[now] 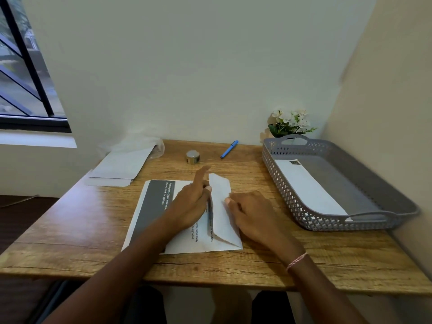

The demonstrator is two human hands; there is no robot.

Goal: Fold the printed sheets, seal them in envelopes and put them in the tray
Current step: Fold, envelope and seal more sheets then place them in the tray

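Observation:
A printed sheet with a dark band along its left side lies flat in the middle of the wooden table. A white envelope lies over its right part, open edge to the left, where lines of print run up to it. My left hand is on the sheet, thumb pinching the envelope's open edge and index finger straight. My right hand grips the envelope from the right, thumb on top. I cannot tell how far the paper sits inside. The grey perforated tray at the right holds one white envelope.
Spare white envelopes lie at the back left, partly under clear plastic. A small silver roll and a blue pen are behind my hands. White flowers stand in the back right corner against the walls.

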